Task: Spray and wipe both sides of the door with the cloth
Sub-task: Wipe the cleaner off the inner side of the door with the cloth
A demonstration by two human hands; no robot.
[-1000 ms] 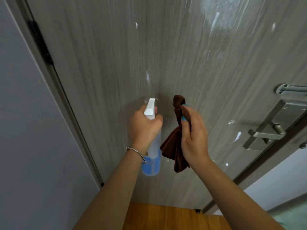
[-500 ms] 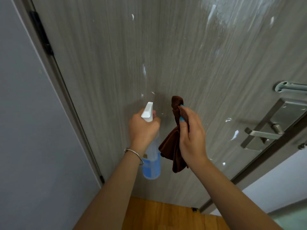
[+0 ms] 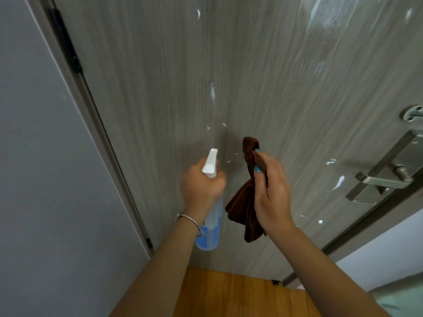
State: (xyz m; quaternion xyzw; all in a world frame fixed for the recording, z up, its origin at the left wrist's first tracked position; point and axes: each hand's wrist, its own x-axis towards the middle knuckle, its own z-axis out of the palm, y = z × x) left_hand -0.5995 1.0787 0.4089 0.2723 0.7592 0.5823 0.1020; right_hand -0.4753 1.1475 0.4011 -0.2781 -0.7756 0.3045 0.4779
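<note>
A grey wood-grain door (image 3: 160,76) fills the view, flecked with white foam spots and a wet smear at the upper right. My left hand (image 3: 200,188) grips a spray bottle (image 3: 211,225) of blue liquid, its white nozzle pointing up at the door. Beside it, my right hand (image 3: 272,197) holds a bunched brown cloth (image 3: 242,209) close to the door face; part of the cloth hangs below my palm.
A metal lever handle (image 3: 384,179) on its plate and a metal hook (image 3: 413,113) sit at the door's right edge. A black hinge (image 3: 65,40) and the grey wall (image 3: 34,179) are on the left. Wooden floor (image 3: 240,294) lies below.
Both hands have drifted slightly lower in the view and the camera has tilted, shifting the door handle right. The grips on bottle and cloth are unchanged.
</note>
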